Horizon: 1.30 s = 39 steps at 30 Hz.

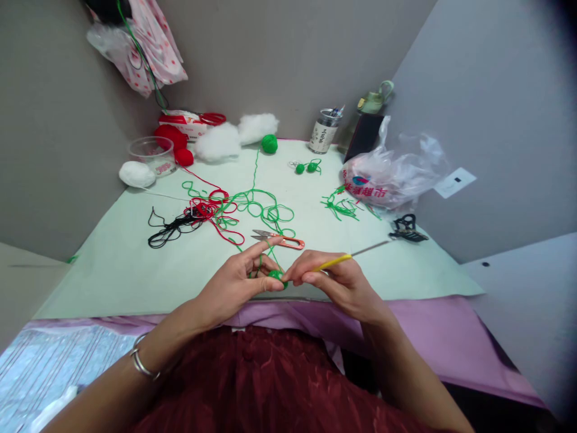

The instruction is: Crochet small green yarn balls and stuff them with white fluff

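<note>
Between the thumb and fingers of my left hand [238, 278] is a small green crochet piece [276, 275]. Green yarn loops round the fingers of that hand, with the index finger stretched out. My right hand [336, 281] is closed round a crochet hook [332, 263] with a yellow handle; its metal shaft points away to the right. The right fingertips meet the green piece, so the hook's working end is hidden. Just beyond my hands lie orange thread snips [293, 242]. A tangle of green yarn [256, 207] spreads behind them, running back to a green yarn ball [269, 144].
Red yarn [207, 207] and black yarn [174, 231] lie tangled at left. White stuffing [219, 142] and a clear plastic tub [153, 157] stand behind. Two small green balls [312, 167], green scraps [341, 205], a pen holder [323, 132], a plastic bag [387, 174] and a black clip [408, 228] are toward the right.
</note>
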Tool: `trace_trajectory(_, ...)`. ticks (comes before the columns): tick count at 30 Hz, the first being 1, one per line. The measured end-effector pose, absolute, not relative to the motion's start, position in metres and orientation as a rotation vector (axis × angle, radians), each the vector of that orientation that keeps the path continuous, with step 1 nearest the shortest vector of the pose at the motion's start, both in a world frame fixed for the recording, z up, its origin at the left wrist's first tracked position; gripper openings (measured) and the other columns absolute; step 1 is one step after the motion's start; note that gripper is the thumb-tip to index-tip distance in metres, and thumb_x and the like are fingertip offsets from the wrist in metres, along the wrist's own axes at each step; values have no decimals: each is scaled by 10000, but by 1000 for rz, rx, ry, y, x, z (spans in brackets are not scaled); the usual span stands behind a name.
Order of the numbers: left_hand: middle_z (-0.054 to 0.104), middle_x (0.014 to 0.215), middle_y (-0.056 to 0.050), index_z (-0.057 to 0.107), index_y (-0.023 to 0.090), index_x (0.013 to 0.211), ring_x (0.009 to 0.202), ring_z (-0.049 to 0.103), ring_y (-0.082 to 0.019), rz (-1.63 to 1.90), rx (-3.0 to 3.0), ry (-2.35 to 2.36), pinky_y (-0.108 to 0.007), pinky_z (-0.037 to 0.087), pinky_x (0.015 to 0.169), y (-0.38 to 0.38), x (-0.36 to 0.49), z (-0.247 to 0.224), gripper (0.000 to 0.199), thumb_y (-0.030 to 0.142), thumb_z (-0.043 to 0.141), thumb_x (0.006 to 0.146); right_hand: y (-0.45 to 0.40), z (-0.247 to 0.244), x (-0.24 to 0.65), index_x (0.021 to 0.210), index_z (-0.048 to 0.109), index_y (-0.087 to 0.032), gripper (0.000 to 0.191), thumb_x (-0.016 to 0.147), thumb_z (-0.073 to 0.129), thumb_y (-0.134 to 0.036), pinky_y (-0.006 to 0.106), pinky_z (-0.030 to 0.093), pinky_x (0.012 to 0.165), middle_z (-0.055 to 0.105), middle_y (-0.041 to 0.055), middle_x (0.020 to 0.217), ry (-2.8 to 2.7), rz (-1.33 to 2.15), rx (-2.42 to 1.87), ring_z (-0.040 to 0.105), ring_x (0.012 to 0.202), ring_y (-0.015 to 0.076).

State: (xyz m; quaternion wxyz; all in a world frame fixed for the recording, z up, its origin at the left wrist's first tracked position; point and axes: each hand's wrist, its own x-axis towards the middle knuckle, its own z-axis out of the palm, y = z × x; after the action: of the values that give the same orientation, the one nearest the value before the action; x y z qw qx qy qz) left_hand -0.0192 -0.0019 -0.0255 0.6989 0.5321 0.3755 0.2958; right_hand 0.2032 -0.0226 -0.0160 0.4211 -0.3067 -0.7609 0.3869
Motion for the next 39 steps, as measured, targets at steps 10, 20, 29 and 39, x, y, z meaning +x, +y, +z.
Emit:
trace_trajectory(10, 612, 870, 15, 575, 209, 1405, 848, 577, -148, 936, 1153, 865, -279, 451, 796, -8, -8, -20, 740, 254, 871, 728, -36, -26, 185, 1070, 741, -258, 203, 1018, 555, -198, 380, 582, 839, 797, 63, 1007, -1711, 646, -706, 744, 952, 206)
trace_trajectory(20, 562, 823, 41, 589, 214, 1369, 779, 562, -111, 1042, 1157, 898, -233, 477, 742, -16, -4, -15, 720, 232, 885, 713, -42, -35, 169, 1077, 772, -280, 204, 1014, 579, -278, 422, 599, 825, 813, 74, 1039, -1537, 573, -724, 757, 929, 230)
trace_trajectory(29, 668, 912, 12, 615, 276, 1365, 837, 661, -133, 1190, 1185, 876, -246, 557, 803, -26, -6, -18, 619, 277, 849, 791, -43, -46, 168, 1323, 653, -322, 348, 1003, 569, -217, 406, 639, 777, 774, 103, 1207, -1786, 116, -703, 754, 1019, 240)
trace_trajectory(39, 594, 938, 21, 571, 303, 1404, 736, 650, -110, 1117, 1030, 798, -249, 583, 694, -26, -6, -18, 631, 307, 815, 823, -46, -45, 168, 1372, 638, -315, 415, 980, 603, -182, 380, 635, 785, 771, 101, 1137, -1794, 77, -715, 737, 1000, 230)
